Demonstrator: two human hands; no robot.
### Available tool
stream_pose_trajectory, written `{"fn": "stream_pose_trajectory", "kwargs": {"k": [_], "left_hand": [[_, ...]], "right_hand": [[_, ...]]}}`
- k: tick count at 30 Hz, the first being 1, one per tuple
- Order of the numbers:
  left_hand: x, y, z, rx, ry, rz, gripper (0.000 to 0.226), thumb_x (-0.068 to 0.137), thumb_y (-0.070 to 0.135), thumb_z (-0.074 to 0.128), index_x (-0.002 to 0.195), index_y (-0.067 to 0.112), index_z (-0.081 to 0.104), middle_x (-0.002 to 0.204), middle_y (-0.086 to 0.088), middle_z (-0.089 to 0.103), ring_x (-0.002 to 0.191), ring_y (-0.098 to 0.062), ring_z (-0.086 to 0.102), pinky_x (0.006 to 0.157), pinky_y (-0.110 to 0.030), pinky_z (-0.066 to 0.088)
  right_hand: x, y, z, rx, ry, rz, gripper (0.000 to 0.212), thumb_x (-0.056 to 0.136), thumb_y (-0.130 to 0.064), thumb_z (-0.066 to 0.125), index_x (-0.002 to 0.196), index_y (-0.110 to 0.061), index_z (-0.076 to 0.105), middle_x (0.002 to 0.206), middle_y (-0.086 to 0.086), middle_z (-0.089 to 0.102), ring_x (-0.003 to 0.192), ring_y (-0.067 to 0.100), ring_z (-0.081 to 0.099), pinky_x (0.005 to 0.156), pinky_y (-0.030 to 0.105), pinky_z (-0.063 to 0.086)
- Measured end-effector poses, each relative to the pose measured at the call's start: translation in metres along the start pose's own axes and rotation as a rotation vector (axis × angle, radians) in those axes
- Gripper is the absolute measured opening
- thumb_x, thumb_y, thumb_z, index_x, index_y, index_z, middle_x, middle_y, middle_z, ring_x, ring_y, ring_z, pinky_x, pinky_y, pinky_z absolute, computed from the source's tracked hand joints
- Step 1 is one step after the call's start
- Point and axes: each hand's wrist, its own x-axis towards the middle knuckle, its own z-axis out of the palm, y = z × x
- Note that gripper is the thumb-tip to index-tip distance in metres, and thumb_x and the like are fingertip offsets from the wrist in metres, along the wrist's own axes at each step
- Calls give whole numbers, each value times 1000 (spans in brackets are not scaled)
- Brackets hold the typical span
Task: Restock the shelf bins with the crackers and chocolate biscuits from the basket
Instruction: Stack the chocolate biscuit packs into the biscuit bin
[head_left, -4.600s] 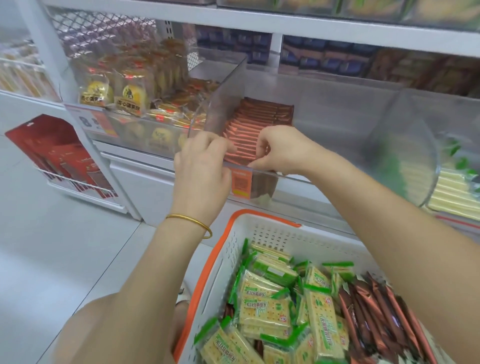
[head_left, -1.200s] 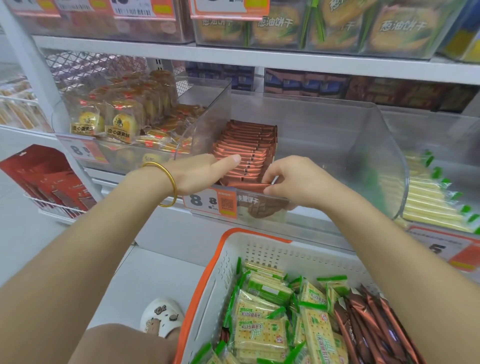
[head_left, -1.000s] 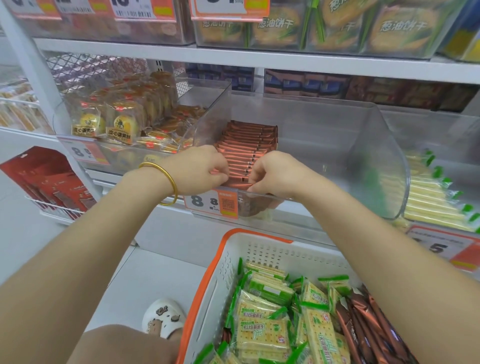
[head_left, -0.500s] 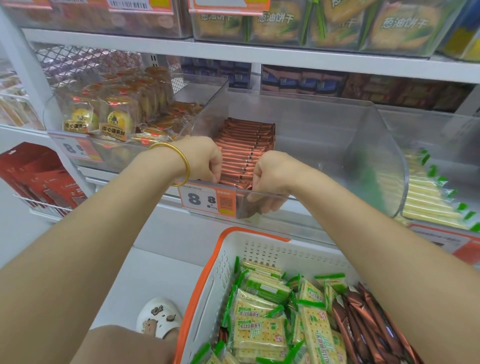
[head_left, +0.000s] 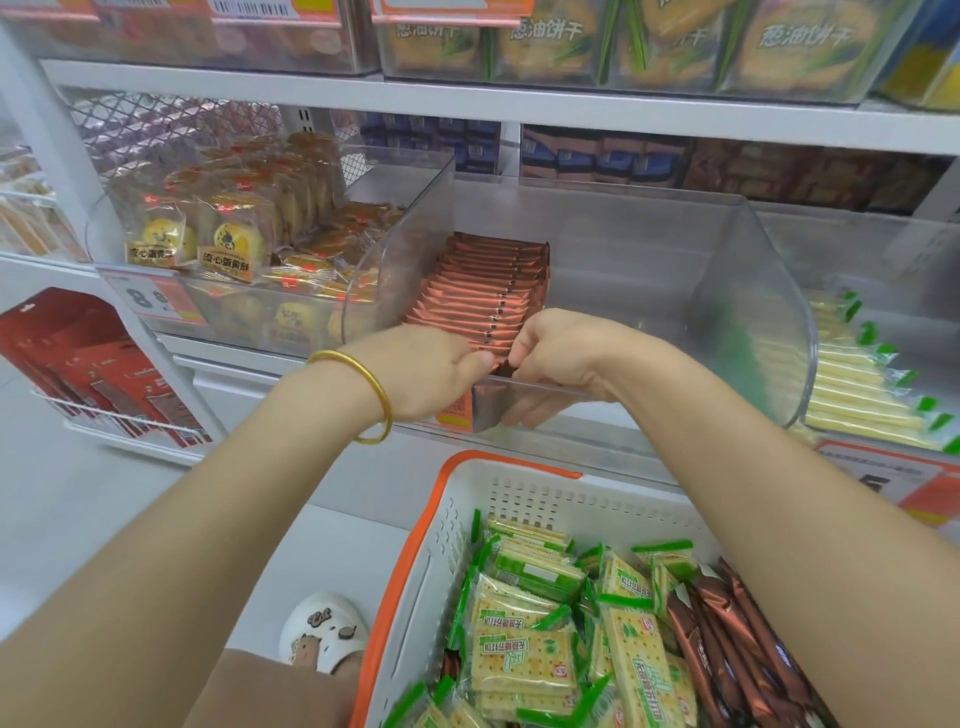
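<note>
We are in the chocolate-biscuit step, squaring up stock inside the clear shelf bin (head_left: 753, 312). Our left hand (head_left: 426, 376) and right hand (head_left: 558, 353) meet at the bin's front lip. The fingers of both are curled, each pinching an end of the foremost packet in the row of chocolate biscuit packets (head_left: 483, 286). That row stands on edge along the bin's left side, with room beside it to the right.

The basket (head_left: 519, 499) sits below the shelf, holding green cracker packets (head_left: 519, 654) on its left and loose chocolate biscuit packets (head_left: 727, 639) on its right, so we judge the task far from done.

Next we should let go, reach down for more brown packets, and start a second row beside the first. The crackers look meant for the neighbouring bin (head_left: 852, 374), which holds green-trimmed packets.
</note>
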Motion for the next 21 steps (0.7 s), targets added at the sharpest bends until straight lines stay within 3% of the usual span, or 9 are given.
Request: {"fn": "stream_pose_trajectory", "kwargs": {"k": [4,7,11,14,17,19,21], "left_hand": [[-8,-1,8,57,11,-15,38,102,39,20,82,21,46,91,-2,55,85,-21,48,83,-37,44],[-7,0,9,58,76,-44,40,101,40,20,68,25,36,82,-3,50,80,-22,46,74,-34,41],[-11,5,15,114,175,-80,40,101,38,22,69,21,39,80,-2,50,78,-24,47,69,-33,36],[-20,18,30,132,512,46,39,95,37,22,80,17,52,86,1,59,88,-27,57,75,-34,36],[-45,63,59,-40,758,254,36,92,31,35,95,12,66,98,-2,68,93,-27,61,81,-39,44],[-55,94,85,-86,696,354,34,93,30,38,96,12,66,97,-2,67,90,-27,61,78,-40,44],[-58,117,117,-99,508,410,35,92,32,37,94,13,67,91,-2,68,86,-27,61,75,-40,45]], "right_hand": [[1,-4,7,25,-64,-29,16,96,-1,41,97,-5,56,108,21,67,98,36,67,90,44,53],[-2,-3,5,-18,11,-77,22,94,-5,46,75,-16,47,111,19,64,105,35,62,87,38,51],[-27,16,-14,71,214,-206,30,86,10,39,76,-18,45,94,16,65,88,30,69,78,42,56],[-76,43,-24,231,336,-365,36,86,10,37,79,-23,47,87,8,66,78,18,70,71,34,56],[-126,83,-10,290,259,-400,34,88,11,43,82,-22,50,86,6,67,74,14,70,67,28,56],[-140,118,10,205,149,-335,32,89,9,48,83,-22,51,86,3,66,72,11,69,67,27,56],[-144,158,35,24,34,-243,29,89,3,53,82,-25,52,84,-2,65,70,8,67,67,21,52]]}}
